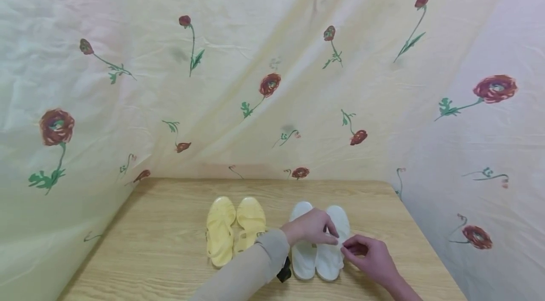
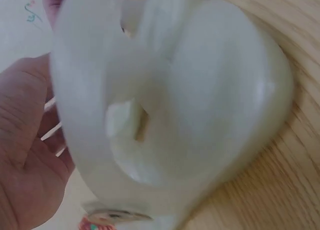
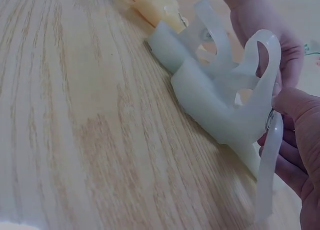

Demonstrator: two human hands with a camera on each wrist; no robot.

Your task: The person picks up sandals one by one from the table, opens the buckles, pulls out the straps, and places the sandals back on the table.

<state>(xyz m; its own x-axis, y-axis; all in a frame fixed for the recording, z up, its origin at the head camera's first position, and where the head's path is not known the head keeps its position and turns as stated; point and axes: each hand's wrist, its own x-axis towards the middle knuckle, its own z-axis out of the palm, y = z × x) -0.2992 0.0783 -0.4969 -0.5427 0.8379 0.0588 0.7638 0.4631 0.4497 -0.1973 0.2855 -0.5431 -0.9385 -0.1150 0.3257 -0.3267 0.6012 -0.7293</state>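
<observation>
A pair of white sandals stands on the table, the left one (image 1: 303, 263) and the right one (image 1: 329, 265) side by side. My left hand (image 1: 312, 226) reaches over them, its fingertips at the ankle strap (image 2: 85, 115) of the right sandal. The strap hides those fingertips in the left wrist view. From the outer side, my right hand (image 1: 371, 259) pinches the same strap at its small metal buckle (image 3: 270, 121) between thumb and fingers. Below the buckle, the loose strap end (image 3: 269, 180) hangs down. Both hands' fingertips are close together.
A pair of yellow sandals, one on the left (image 1: 220, 232) and one on the right (image 1: 251, 213), stands left of the white pair. The wooden table (image 1: 162, 244) ends at a flower-print curtain (image 1: 230, 116) behind and at both sides.
</observation>
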